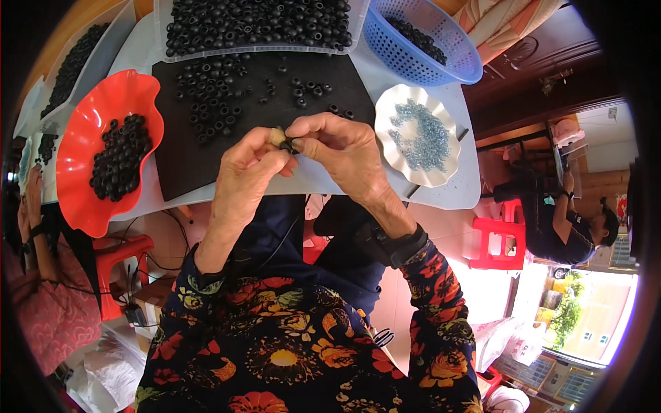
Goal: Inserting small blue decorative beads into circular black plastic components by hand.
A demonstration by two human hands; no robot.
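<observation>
Over the near part of a black mat point(172, 138), my two hands meet at the fingertips. My left hand point(241, 162) and my right hand point(341, 148) are both closed in a pinch on a small black round piece point(286, 146), mostly hidden by the fingers. Something yellowish shows at a left fingertip. Many black round pieces point(206, 103) with holes lie loose on the mat beyond my hands. To the left, a red wavy-edged dish point(76, 158) holds a pile of similar black pieces. Right of my hands, a white scalloped plate point(389, 148) carries small clear bluish bits.
A clear bin point(255, 51) of black pieces stands at the back, another point(103, 51) at the far left. A blue basket point(447, 69) sits back right. Beside me at left another person's hands point(31, 206) are at work; a person point(571, 227) sits at far right near a red stool point(499, 244).
</observation>
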